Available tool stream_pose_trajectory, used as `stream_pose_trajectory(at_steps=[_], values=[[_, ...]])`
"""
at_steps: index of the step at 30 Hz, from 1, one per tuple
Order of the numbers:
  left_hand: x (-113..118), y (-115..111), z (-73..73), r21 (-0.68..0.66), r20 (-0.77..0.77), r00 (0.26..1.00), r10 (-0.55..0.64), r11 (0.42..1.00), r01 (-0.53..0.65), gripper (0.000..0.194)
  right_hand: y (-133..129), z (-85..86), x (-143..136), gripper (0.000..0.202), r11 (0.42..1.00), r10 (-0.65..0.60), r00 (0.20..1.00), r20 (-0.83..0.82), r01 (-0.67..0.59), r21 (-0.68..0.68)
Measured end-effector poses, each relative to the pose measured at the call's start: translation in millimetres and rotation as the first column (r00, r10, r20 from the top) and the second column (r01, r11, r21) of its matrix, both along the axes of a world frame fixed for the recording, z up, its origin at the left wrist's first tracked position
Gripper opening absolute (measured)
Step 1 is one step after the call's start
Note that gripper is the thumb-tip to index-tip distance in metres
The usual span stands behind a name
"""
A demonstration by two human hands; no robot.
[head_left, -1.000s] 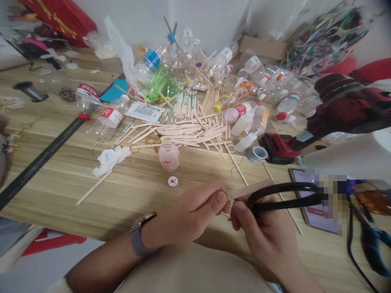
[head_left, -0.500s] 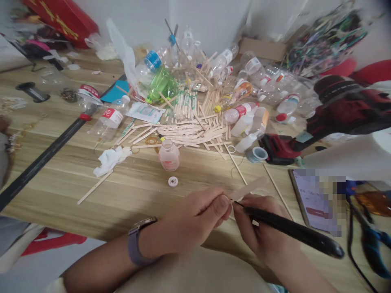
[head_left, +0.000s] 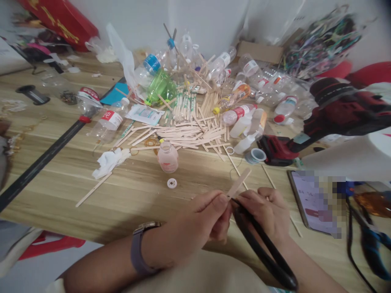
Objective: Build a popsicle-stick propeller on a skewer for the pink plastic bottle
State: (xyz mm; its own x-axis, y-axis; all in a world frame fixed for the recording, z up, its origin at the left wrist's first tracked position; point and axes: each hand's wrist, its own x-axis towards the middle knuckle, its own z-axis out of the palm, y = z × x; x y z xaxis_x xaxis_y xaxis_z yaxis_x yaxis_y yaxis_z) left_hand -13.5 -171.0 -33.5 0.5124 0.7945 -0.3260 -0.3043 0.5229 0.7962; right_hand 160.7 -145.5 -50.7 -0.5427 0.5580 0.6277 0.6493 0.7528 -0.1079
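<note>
My left hand (head_left: 210,215), with a watch on the wrist, pinches a flat wooden stick (head_left: 240,182) that points up and to the right. My right hand (head_left: 267,211) is closed around black-handled scissors (head_left: 264,248), whose long loop handle slants down toward me. Their narrow tip meets the stick beside my left thumb; the fingers partly hide this spot. Beyond my hands stand an open pink bottle (head_left: 168,158) and, in front of it, a small round pink lid (head_left: 172,183). Another wooden stick (head_left: 93,190) with a dark spot lies to the left.
Many loose wooden sticks (head_left: 186,134) and plastic bottles cover the back. A red and black power tool (head_left: 284,150) and a phone (head_left: 308,203) are on the right, near pliers (head_left: 372,244). A black tube (head_left: 45,158) with a bottle top crosses the left side.
The scissors have turned in my right hand: their handle now swings lower and shows its loop opening. The wooden stick tilts more steeply upward. My left hand keeps its pinch.
</note>
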Motion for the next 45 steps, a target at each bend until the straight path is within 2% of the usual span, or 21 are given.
stream_pose_trajectory(at_steps=[4,7,9,11,13,15,21,25,27,31,34,37,39,41,43,45], values=[[6,1,5.3,-0.221,0.180,0.982,0.062,0.975,-0.021,0.031,7,1.3,1,0.013,0.989,-0.020,0.999,0.026,0.016,0.150],[8,0,4.1,-0.253,0.263,0.961,0.083,0.967,-0.014,0.031,9,3.4,0,0.013,0.993,-0.013,1.000,-0.003,0.013,0.117],[7,-1,1.4,-0.160,0.212,0.975,0.063,0.987,-0.029,0.034,9,5.0,-2,0.013,0.999,0.028,0.998,-0.049,-0.026,0.028],[5,-2,-0.3,-0.011,0.124,0.992,0.039,0.999,-0.038,0.040,6,7.6,-4,0.013,0.991,0.046,0.989,-0.138,-0.063,-0.119],[2,-1,0.2,0.107,0.058,0.998,0.018,0.994,-0.024,0.043,3,11.8,-6,0.011,0.965,0.018,0.974,-0.224,-0.075,-0.250],[-2,-1,2.7,0.162,0.016,1.000,0.005,0.987,-0.007,0.043,1,17.9,-8,0.009,0.937,-0.013,0.960,-0.279,-0.086,-0.339],[-9,2,12.7,0.281,-0.190,0.981,-0.039,0.955,0.092,0.041,4,35.4,-5,0.018,0.903,0.054,0.976,-0.210,-0.138,-0.408],[-12,3,15.8,0.347,-0.281,0.959,-0.036,0.928,0.137,0.041,5,39.1,1,0.019,0.869,0.119,0.977,-0.176,-0.188,-0.457],[-10,2,13.4,0.290,-0.236,0.970,-0.058,0.949,0.127,0.041,4,36.7,2,0.015,0.890,0.118,0.982,-0.149,-0.171,-0.422],[0,-2,3.8,0.059,0.029,1.000,-0.012,0.998,0.010,0.040,1,23.9,2,0.009,0.962,0.076,0.994,-0.073,-0.092,-0.258],[8,-4,0.8,-0.123,0.161,0.985,0.061,0.991,-0.042,0.037,3,14.8,1,0.010,0.994,0.089,0.996,0.003,-0.088,-0.071],[12,-4,5.2,-0.268,0.202,0.972,0.119,0.961,-0.062,0.031,8,11.2,1,0.013,0.995,0.033,0.997,0.076,-0.040,0.087],[12,-4,10.3,-0.322,0.273,0.952,0.137,0.946,-0.044,0.029,10,10.2,2,0.014,0.984,0.001,0.995,0.104,-0.019,0.175],[12,-3,14.7,-0.345,0.386,0.915,0.120,0.938,0.023,0.031,11,8.6,6,0.012,0.970,-0.009,0.994,0.107,-0.017,0.244],[11,-2,16.9,-0.347,0.479,0.873,0.093,0.934,0.091,0.032,12,5.6,11,0.012,0.962,-0.033,0.993,0.113,0.001,0.274],[10,-2,16.4,-0.335,0.519,0.847,0.114,0.939,0.078,0.030,12,2.4,16,0.012,0.964,-0.068,0.994,0.084,0.043,0.263]])
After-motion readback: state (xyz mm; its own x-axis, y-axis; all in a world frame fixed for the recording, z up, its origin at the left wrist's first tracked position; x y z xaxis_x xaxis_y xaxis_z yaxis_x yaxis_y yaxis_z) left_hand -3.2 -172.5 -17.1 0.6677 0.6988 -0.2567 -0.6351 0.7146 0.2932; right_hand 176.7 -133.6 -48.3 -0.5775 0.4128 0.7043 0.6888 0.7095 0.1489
